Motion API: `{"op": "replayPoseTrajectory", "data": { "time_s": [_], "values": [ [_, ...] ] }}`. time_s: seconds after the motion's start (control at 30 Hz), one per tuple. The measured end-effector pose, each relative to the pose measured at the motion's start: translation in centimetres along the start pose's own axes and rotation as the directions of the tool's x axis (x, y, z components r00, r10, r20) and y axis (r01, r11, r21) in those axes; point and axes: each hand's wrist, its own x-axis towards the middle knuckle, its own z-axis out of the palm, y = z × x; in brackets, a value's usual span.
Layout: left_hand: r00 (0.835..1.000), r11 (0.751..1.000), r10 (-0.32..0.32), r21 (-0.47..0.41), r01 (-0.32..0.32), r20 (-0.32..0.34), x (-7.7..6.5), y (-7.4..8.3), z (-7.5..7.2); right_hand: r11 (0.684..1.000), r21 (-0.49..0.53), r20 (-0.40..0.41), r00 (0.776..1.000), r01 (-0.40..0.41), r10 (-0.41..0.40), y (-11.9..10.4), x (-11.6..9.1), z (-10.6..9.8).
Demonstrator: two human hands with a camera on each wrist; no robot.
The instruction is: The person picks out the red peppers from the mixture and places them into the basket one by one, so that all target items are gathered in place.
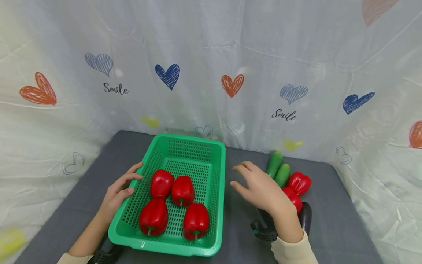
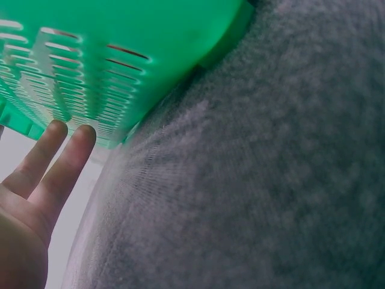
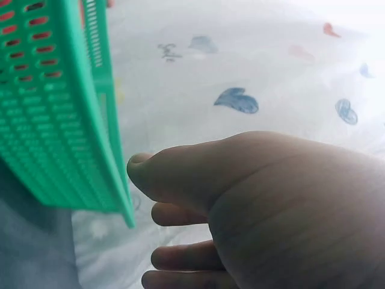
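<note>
A green perforated plastic basket (image 1: pixel 217 190) stands on the dark grey tabletop with several red bell peppers (image 1: pixel 153 217) inside, spread over its near half. At the basket's left side is my left hand (image 1: pixel 118 190), its fingertips right at the rim. In the left wrist view two fairly straight fingers (image 2: pixel 63 165) reach up to the slotted wall. To the right of the basket, my right hand (image 1: pixel 260 187) hovers with nothing in it, thumb and fingers spread apart and pointing toward the basket. The right wrist view has its thumb (image 3: pixel 174 171) close to the basket's side wall (image 3: pixel 54 120).
Beyond my right hand lie two green cucumbers (image 1: pixel 274 163), two more red bell peppers (image 1: pixel 299 183) and a dark eggplant (image 1: pixel 306 216); my right forearm partly hides this group. A white curtain (image 1: pixel 204 44) with printed hearts hangs behind the grey table (image 1: pixel 333 205).
</note>
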Motion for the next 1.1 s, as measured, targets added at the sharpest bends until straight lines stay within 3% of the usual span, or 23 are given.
{"op": "replayPoseTrajectory", "data": {
  "time_s": [0.3, 0.63, 1.1],
  "values": [
    [0.998, 0.998, -0.058, 0.006, 0.058, 0.003, -0.4, 0.2, -0.2, 0.999, -0.037, 0.006, 1.000, -0.011, 0.011, 2.0, -1.8, 0.4],
    [1.000, 1.000, 0.006, -0.017, -0.006, -0.002, -0.2, -0.2, -0.1, 0.995, -0.053, -0.025, 0.996, -0.082, 0.080, 3.8, -3.3, -0.2],
    [1.000, 1.000, -0.012, -0.013, 0.012, -0.004, -0.1, 0.0, 0.0, 0.989, -0.057, -0.044, 0.990, -0.137, 0.135, 6.7, -6.1, -1.3]
  ]
}}
